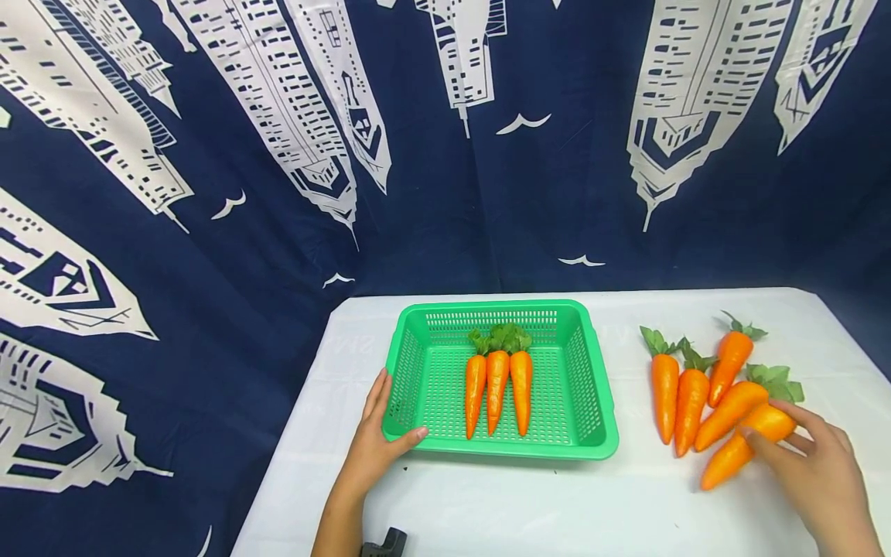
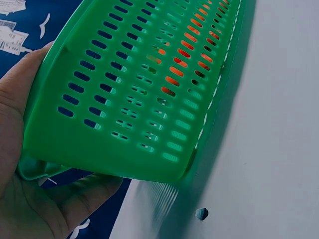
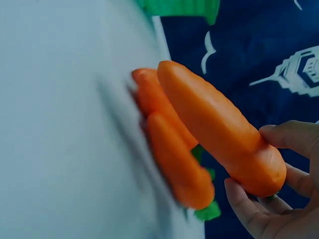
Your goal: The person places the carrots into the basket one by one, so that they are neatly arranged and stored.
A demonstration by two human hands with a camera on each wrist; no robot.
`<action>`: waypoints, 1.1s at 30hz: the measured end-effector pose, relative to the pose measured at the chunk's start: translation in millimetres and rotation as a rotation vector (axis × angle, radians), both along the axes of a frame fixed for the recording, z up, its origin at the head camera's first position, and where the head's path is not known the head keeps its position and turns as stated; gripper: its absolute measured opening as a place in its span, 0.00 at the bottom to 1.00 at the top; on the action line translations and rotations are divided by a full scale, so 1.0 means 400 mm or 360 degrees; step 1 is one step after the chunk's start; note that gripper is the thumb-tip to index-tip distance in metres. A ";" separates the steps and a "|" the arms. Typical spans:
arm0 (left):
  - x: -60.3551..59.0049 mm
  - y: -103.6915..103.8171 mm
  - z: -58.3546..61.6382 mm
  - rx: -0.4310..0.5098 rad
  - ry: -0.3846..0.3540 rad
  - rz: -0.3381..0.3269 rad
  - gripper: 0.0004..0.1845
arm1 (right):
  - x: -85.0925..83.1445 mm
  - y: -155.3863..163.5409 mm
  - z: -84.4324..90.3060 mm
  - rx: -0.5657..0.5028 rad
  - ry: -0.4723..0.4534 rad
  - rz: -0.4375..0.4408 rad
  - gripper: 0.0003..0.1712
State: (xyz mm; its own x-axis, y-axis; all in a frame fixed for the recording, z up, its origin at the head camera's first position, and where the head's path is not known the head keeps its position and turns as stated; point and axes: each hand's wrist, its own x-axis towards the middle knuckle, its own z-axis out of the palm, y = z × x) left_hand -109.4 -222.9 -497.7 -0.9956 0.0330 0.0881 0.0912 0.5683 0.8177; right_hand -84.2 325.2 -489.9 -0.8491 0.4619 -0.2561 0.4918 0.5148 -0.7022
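Right now, I see a smooth, glossy orange carrot at the near right of the white table, beside four others. My right hand pinches its thick end with curled fingers. My left hand clasps the green basket at its near-left corner.

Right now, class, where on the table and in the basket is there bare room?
Free: the table in front of the green basket, and the basket floor beside its three carrots. Crowded: the loose carrots by the right hand.
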 end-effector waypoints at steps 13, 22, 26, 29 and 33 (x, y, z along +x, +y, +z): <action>-0.001 0.001 -0.001 0.0040 -0.0023 0.0000 0.60 | -0.060 -0.083 0.080 0.0092 0.0532 0.0261 0.39; -0.002 0.000 0.001 0.0018 -0.0016 0.0006 0.60 | -0.108 -0.138 0.134 0.0126 0.0852 0.0435 0.34; -0.002 0.001 0.002 0.0013 -0.0013 0.0000 0.60 | -0.133 -0.153 0.161 0.0101 0.0886 0.0471 0.34; -0.001 0.001 0.003 0.0009 -0.0011 -0.0001 0.60 | -0.154 -0.169 0.179 0.0065 0.0895 0.0504 0.35; -0.002 -0.001 0.003 -0.0001 -0.0007 -0.0005 0.60 | -0.179 -0.199 0.209 0.0026 0.0883 0.0569 0.36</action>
